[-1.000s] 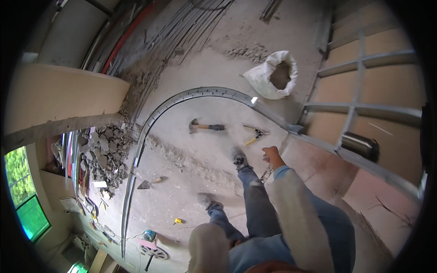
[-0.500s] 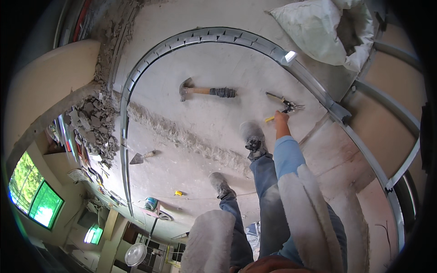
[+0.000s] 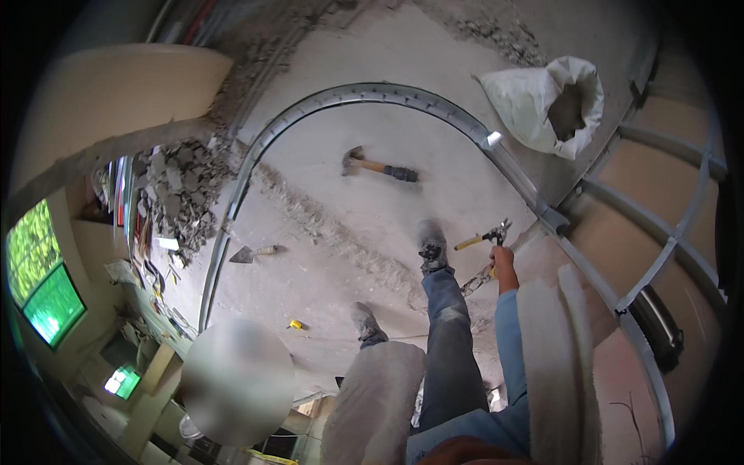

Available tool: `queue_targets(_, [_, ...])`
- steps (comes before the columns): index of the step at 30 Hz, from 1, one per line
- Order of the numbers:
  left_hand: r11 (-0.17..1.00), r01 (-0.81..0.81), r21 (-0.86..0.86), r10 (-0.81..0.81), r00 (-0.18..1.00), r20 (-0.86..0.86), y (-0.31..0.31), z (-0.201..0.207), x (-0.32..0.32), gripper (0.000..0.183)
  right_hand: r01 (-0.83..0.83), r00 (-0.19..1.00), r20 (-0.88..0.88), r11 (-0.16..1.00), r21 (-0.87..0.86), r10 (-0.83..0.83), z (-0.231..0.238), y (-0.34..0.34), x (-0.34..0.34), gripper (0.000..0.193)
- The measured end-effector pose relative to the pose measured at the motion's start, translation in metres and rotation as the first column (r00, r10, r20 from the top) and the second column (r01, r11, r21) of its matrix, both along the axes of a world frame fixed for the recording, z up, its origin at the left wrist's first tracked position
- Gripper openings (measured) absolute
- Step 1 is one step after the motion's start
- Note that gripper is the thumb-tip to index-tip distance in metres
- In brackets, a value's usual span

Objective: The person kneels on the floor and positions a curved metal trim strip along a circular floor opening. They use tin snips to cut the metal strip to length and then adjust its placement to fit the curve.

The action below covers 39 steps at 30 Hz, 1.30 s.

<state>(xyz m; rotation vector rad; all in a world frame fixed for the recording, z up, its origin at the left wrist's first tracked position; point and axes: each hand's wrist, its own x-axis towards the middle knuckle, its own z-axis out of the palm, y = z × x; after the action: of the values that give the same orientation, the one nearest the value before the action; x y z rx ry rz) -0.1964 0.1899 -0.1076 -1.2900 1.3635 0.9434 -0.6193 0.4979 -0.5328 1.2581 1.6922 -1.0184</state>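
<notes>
My right hand (image 3: 504, 267) is closed around one yellow handle of a pair of tin snips (image 3: 494, 235). The snips' handles are spread apart, and their dark metal head points away from me. Beyond them, a metal track (image 3: 372, 94) with notched sides curves in a large arch over the pale concrete floor. Inside the arch lies a claw hammer (image 3: 378, 167), its wooden handle wrapped in black at the grip end. A pointed trowel (image 3: 252, 253) rests flat near the arch's left leg. My left hand is out of sight.
A white sack (image 3: 535, 105) stands at the far right, mouth open. Broken rubble (image 3: 180, 190) is heaped on the left. A rough groove (image 3: 333, 221) crosses the floor. Metal framing (image 3: 651, 215) runs along the right side. A small yellow object (image 3: 295, 325) lies near my left foot.
My right hand has raised the tin snips off the floor and drawn them nearer to me. The whole view has shifted; hammer, trowel and arch otherwise keep their places.
</notes>
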Motion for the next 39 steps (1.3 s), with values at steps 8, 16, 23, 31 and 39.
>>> queue_targets(8, [0.998, -0.033, 0.057, 0.046, 0.968, -0.247, 0.016, 0.053, 0.12, 0.03, -0.067, 0.983, -0.178, 0.988, -0.141, 0.041, 0.177, -0.056, 0.01, 0.006])
queue_targets(16, [0.983, 0.104, -0.154, -0.178, 0.768, -0.615, -0.104, -0.03, 0.157, 0.037, -0.015, 0.87, -0.489, 0.996, 0.089, 0.056, 0.309, -0.095, 0.08, 0.015])
queue_targets(23, [0.951, 0.255, -0.173, -0.306, 0.708, -0.636, -0.267, 0.072, 0.181, 0.037, 0.032, 0.871, -0.476, 0.954, 0.297, 0.119, 0.391, -0.11, 0.25, 0.017])
queue_targets(31, [0.881, 0.422, -0.214, -0.449, 0.599, -0.663, -0.314, 0.039, 0.216, 0.038, -0.303, 0.852, -0.325, 0.894, 0.331, 0.409, 0.366, -0.189, 0.351, 0.025])
queue_targets(39, [0.888, 0.436, -0.145, -0.421, 0.646, -0.637, -0.332, 0.015, 0.272, 0.032, -0.725, 0.564, -0.161, 0.579, 0.373, 0.81, 0.299, -0.295, 0.317, 0.043])
